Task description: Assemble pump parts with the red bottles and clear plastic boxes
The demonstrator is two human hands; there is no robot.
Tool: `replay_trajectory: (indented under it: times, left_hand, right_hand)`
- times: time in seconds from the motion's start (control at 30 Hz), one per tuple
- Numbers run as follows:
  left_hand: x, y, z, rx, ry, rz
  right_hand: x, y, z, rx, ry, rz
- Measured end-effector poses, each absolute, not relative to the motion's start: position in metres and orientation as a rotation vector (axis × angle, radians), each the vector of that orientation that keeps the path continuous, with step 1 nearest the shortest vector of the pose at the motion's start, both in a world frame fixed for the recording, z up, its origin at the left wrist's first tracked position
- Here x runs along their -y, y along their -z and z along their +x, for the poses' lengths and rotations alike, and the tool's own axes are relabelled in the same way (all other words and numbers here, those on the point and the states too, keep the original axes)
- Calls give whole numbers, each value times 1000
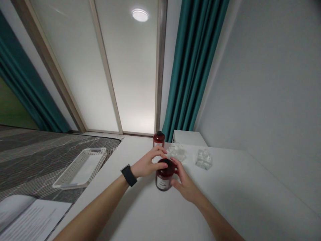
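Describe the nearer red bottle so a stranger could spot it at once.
Start at the tall teal curtain right of the pale door panels and drop to the white table. There, find a dark red bottle with a pale label. Unlike the other red bottle behind it, this one is between the left grip and right grip.

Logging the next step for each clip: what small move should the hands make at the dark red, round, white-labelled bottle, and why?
Probably let the right hand steady the dark red, round, white-labelled bottle while the left hand closes on its dark top: left thumb and fingers lie over that top, the right hand is at its side.
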State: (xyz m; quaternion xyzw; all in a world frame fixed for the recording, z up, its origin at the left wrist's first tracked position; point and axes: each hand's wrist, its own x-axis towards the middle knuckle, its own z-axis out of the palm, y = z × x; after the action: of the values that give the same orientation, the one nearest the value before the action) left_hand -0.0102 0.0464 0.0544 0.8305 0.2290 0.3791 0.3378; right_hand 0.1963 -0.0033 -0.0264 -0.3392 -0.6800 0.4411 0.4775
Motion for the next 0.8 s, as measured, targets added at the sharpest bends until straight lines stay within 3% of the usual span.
replay_trajectory:
  times: [0.47, 0.6, 0.8]
  left_hand:
    - [-36, -65, -4, -902, -986, 2523]
    - [-35, -81, 1, -1103, -765, 2889]
    - [-44, -102, 9, -945, -432, 3263]
  right_hand:
    - [2, 31, 184, 1665, -1056, -843]
    - [2, 33, 183, 1706, -999, -804]
    - [-1, 31, 176, 1654, -1002, -804]
